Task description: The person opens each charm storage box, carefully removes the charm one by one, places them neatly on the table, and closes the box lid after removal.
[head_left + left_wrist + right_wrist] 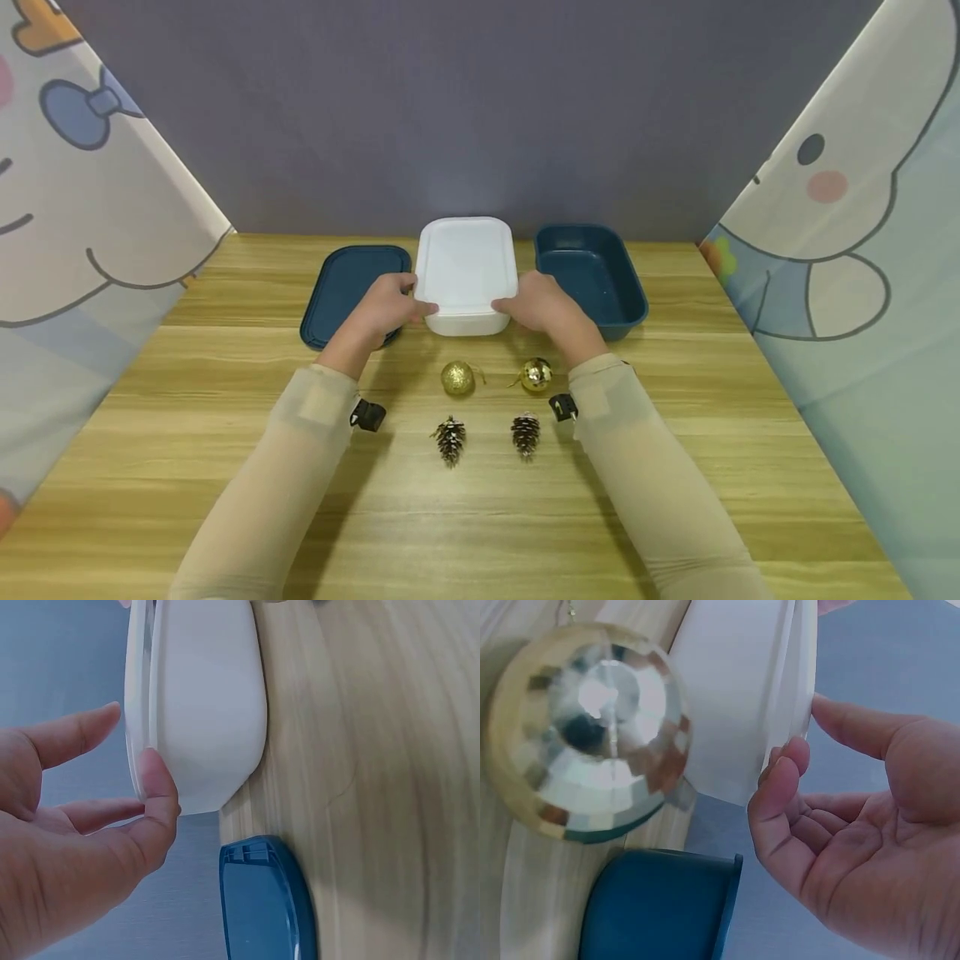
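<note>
A white rectangular box (470, 326) wears a white lid (465, 262) at the back middle of the table. At the lid's left edge, my left hand (388, 302) has its thumb by the top and bent fingers (160, 799) at the rim. The right hand (536, 300) mirrors it, pinching the right edge, with its thumb on the lid and fingertips (780, 776) curled against the side of the rim. In the left wrist view a narrow groove runs between lid and box wall.
Left of the box lies a dark blue lid (352, 287); right of it stands an open dark blue box (630, 312). In front are a glittery gold ball (457, 378), a shiny gold ball (536, 375) and two pine cones (451, 440), between the forearms.
</note>
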`<state>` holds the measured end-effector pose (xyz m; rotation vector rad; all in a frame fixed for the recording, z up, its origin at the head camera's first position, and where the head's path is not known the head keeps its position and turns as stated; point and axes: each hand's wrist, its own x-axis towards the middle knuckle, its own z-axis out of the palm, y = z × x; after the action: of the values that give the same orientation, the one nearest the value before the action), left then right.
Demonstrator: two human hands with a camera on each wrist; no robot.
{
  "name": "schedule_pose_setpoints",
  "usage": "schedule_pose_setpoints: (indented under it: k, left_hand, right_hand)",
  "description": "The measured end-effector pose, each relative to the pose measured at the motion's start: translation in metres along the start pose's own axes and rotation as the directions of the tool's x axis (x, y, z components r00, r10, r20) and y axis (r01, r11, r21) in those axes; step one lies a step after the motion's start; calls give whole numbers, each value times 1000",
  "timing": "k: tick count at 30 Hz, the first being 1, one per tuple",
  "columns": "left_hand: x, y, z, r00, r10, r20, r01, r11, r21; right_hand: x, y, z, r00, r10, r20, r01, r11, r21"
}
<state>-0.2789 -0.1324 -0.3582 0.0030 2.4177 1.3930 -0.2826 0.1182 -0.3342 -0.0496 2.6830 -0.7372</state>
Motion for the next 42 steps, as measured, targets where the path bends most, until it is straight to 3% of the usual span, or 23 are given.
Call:
schedule_pose_setpoints:
  k: [12,21,29,39,42]
  left_hand:
    - [9,1,2,999,33,-19,-33,999,9]
    - [8,-2,1,999,51,17,-53,993,104]
    - [2,-4,-4,997,62,54,-73,969,238]
    - [1,-6,-6,993,110,38,-115,968,222]
    - [3,-7,-7,992,114,55,-124,965,231]
  right_hand:
    - [2,5,3,999,33,1,-33,999,34]
    - [2,6,4,999,36,38,-37,999,24]
    - [2,5,6,996,19,92,-12,998,-69]
    - [5,4,4,996,23,88,-17,997,-76]
    - [4,6,2,999,1,53,2,999,-48]
